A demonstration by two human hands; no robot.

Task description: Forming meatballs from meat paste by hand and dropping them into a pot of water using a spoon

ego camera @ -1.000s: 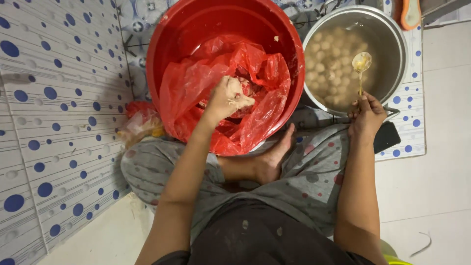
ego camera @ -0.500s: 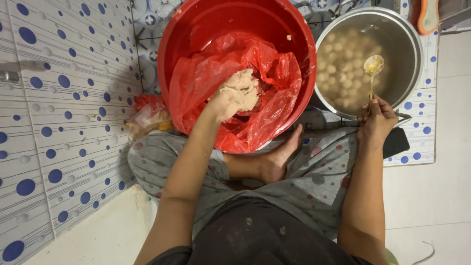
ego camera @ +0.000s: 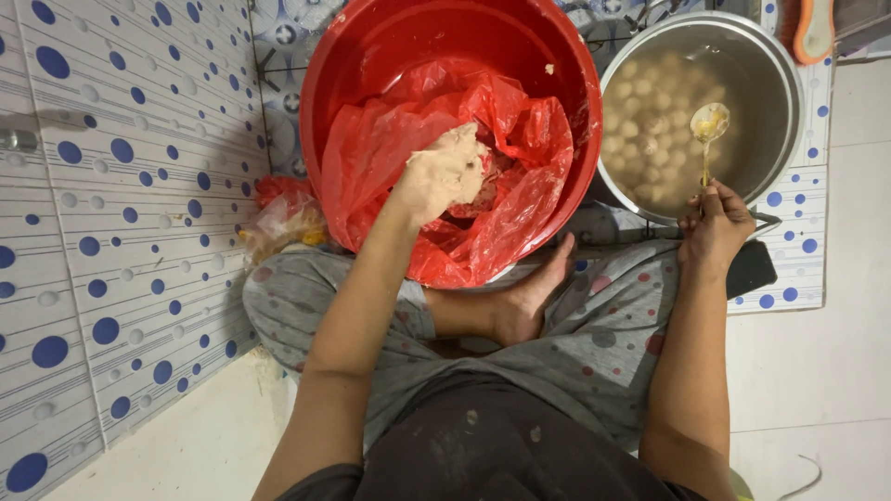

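My left hand (ego camera: 444, 174) is smeared with pale paste and closed on a lump of it inside a red plastic bag (ego camera: 520, 139). The bag lines a big red basin (ego camera: 390, 46) in front of me. My right hand (ego camera: 715, 227) grips the handle of a spoon (ego camera: 710, 125) whose bowl holds a bit of paste over a steel pot (ego camera: 775, 88). Several pale balls float in the pot's cloudy liquid. I sit cross-legged on the floor, a bare foot (ego camera: 534, 301) just below the basin.
A white tiled wall (ego camera: 111, 232) with blue dots runs along the left. A crumpled plastic bag (ego camera: 283, 218) lies between the wall and the basin. A dark flat object (ego camera: 756, 269) rests by my right wrist. An orange-edged item (ego camera: 817, 28) sits past the pot.
My left hand has kneaded and gathered more paste in the red bag. My right hand with the spoon has stayed over the pot, shifting only slightly.
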